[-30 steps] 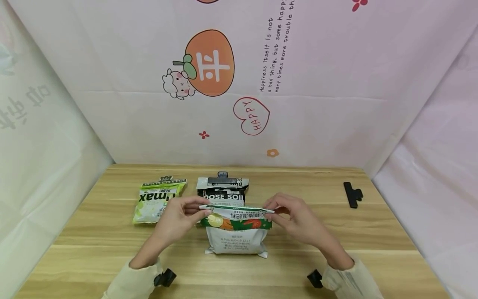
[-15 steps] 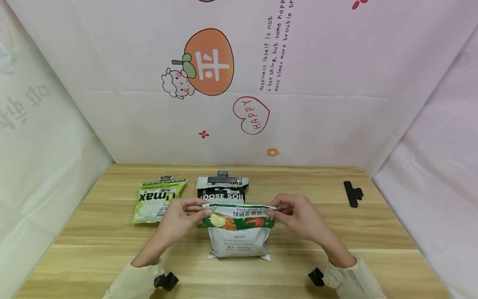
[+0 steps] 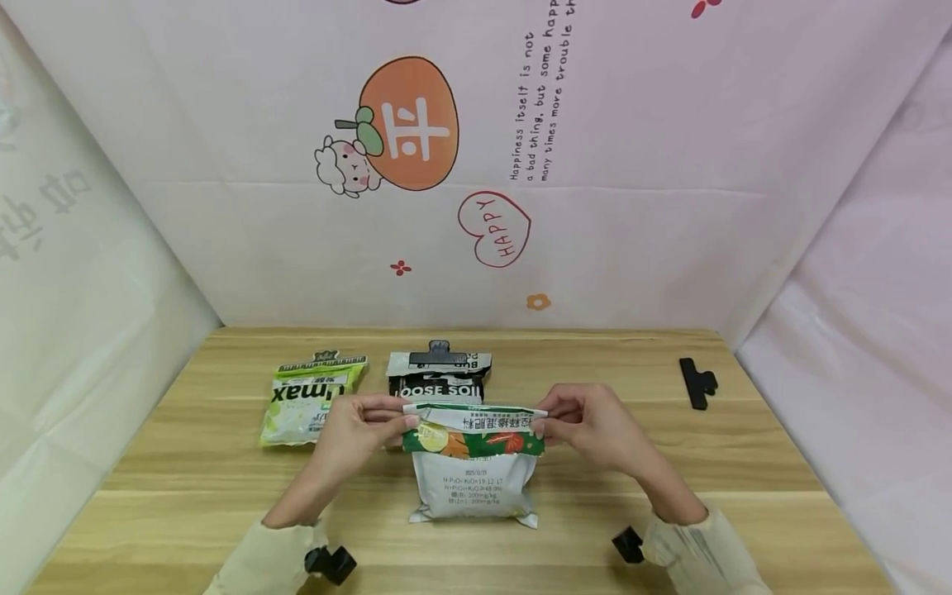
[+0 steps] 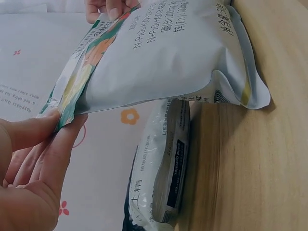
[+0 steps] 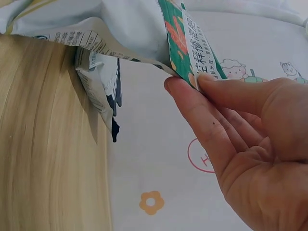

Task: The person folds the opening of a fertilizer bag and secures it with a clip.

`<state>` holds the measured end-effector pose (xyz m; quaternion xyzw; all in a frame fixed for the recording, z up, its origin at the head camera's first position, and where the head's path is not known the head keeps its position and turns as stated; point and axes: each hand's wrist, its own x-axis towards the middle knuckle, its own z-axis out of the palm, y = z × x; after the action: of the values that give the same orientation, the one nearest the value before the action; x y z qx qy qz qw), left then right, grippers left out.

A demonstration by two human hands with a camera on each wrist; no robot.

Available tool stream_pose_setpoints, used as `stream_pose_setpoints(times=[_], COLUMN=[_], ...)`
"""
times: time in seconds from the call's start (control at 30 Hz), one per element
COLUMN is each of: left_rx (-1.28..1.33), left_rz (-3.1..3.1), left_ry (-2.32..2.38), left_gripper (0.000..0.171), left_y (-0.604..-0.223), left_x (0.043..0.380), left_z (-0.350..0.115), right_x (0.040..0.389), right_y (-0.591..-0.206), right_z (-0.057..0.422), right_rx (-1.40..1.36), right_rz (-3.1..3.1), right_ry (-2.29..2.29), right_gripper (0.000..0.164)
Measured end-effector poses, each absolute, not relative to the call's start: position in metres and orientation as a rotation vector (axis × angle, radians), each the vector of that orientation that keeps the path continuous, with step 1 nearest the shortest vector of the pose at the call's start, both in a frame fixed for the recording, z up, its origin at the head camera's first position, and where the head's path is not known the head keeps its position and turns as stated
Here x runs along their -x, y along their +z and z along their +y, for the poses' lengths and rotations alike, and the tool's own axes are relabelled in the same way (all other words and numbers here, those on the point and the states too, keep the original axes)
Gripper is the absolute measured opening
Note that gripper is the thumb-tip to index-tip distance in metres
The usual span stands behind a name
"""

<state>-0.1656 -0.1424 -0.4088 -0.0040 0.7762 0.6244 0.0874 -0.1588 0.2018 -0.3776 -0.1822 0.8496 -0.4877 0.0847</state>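
Note:
A white fertilizer bag (image 3: 473, 487) stands upright on the wooden table, its green, vegetable-printed top folded over into a flat band. My left hand (image 3: 355, 434) pinches the left end of that fold between thumb and fingers. At the opposite end, my right hand (image 3: 597, 426) pinches the fold the same way. In the left wrist view the thumb and fingers of the left hand (image 4: 36, 163) lie on either side of the folded edge. The right wrist view has the right hand (image 5: 245, 120) gripping its corner, fingertips beneath and thumb on top.
Behind the held bag sits a black-and-white soil bag (image 3: 439, 385) with a black clip (image 3: 439, 355) across its top. A green-and-white bag (image 3: 301, 409), also clipped, lies to the left. One loose black clip (image 3: 697, 383) rests at the table's far right. A printed cloth hangs behind.
The bag has come slightly nearer to me, and its folded band now faces me more fully. Both hands keep pinching its ends. The whole view has shifted a little.

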Motion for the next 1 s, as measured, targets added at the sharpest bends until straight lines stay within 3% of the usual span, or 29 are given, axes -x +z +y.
stream_pose_setpoints(times=[0.33,0.83,1.0], left_rx=[0.031,0.059,0.067], left_rz=[2.280,2.255,2.242], left_ry=[1.911,1.931,1.941], left_gripper=[0.031,0.030,0.031], left_y=[-0.414,-0.418,-0.418], left_x=[0.166,0.170,0.170], left_z=[-0.143,-0.142,-0.142], right_x=[0.164,0.166,0.167], right_y=[-0.381,-0.387,-0.386], right_z=[0.203,0.205,0.206], right_rx=[0.498,0.487,0.494], right_rz=[2.489,2.609,2.621], right_ry=[-1.479,-1.375,-1.375], right_gripper=[0.008,0.028,0.025])
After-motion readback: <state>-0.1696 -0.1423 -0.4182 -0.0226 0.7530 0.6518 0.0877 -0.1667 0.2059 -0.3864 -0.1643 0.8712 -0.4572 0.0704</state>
